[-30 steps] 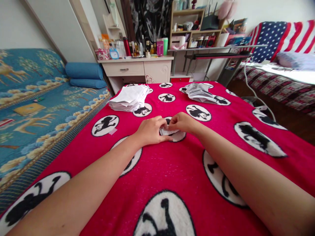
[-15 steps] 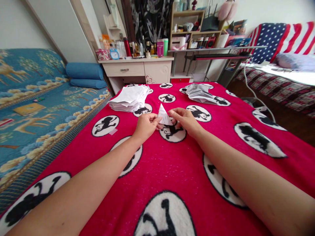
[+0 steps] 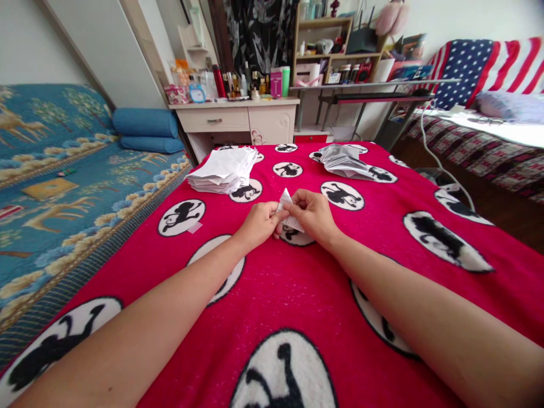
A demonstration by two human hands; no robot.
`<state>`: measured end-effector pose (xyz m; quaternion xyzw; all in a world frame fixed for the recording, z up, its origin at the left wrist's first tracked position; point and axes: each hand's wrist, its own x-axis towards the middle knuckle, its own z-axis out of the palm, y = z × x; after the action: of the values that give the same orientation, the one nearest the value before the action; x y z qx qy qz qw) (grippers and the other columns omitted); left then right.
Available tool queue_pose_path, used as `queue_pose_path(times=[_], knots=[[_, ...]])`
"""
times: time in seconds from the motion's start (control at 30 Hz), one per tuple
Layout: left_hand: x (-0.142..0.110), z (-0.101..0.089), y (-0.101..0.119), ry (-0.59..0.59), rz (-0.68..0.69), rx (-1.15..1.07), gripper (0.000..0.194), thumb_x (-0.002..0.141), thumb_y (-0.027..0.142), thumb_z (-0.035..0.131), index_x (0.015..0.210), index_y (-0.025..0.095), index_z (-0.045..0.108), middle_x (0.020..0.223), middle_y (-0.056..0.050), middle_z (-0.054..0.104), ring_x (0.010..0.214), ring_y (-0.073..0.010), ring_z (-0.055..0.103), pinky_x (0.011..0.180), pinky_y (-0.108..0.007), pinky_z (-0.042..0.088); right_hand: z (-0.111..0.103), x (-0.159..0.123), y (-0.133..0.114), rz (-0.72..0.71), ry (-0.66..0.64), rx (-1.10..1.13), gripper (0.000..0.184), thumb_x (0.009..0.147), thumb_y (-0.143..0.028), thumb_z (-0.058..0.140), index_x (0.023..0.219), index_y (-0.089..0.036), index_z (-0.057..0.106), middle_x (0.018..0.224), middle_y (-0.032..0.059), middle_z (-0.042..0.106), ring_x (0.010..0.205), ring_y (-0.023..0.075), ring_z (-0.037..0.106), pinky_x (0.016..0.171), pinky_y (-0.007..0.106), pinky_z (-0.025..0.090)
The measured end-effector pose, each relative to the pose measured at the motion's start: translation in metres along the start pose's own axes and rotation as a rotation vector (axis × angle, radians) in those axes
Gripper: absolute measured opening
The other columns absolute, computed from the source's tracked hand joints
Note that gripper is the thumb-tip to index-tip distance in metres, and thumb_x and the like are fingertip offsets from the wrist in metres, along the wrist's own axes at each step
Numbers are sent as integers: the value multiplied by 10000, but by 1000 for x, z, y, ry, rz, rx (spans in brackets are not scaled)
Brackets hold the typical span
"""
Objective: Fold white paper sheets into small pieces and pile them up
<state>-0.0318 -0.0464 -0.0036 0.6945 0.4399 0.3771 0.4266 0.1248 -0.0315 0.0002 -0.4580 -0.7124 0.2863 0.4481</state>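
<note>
A small folded piece of white paper, pointed at the top, is between my two hands just above the red cloth. My left hand pinches its left side with thumb and fingers. From the right, my right hand is closed on the paper too, its thumb and fingertips near the left thumb. The hands cover much of the paper, so its full folded shape is partly hidden. Some faint printed lines show on it.
A thick stack of white paper sheets lies at the table's back left. Toward the back right is a pile of folded papers. A small clear scrap rests left of my hands. Beyond stands a white dresser.
My right hand has moved left onto the paper, with its fingers now near the left thumb. The paper's tip sits slightly lower and further right, and more of the paper is covered.
</note>
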Motion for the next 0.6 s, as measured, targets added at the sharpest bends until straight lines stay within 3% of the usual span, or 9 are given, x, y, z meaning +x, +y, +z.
queue_pose_path(times=[0.17, 0.3, 0.6], knots=[[-4, 0, 4, -29, 23, 174, 310, 896, 340, 467, 630, 180, 472, 417, 53, 472, 348, -93, 478, 383, -191, 341, 1, -2, -5, -60, -20, -66, 406, 851, -473, 517, 577, -197, 397, 531, -34, 361, 520, 86, 330, 479, 235, 235], [-7, 5, 11, -50, 54, 230, 289, 887, 310, 461, 628, 182, 465, 430, 52, 453, 364, -89, 426, 418, -212, 289, -2, -5, -7, -33, 38, -93, 511, 883, -553, 451, 530, -191, 375, 513, -29, 326, 506, 80, 294, 472, 246, 210], [-4, 5, 12, -28, 86, 268, 302, 862, 308, 486, 591, 180, 452, 442, 42, 443, 442, -101, 403, 475, -233, 256, 2, -6, -8, -97, 128, -134, 470, 900, -460, 448, 526, -199, 337, 503, -40, 292, 492, 75, 272, 476, 258, 189]])
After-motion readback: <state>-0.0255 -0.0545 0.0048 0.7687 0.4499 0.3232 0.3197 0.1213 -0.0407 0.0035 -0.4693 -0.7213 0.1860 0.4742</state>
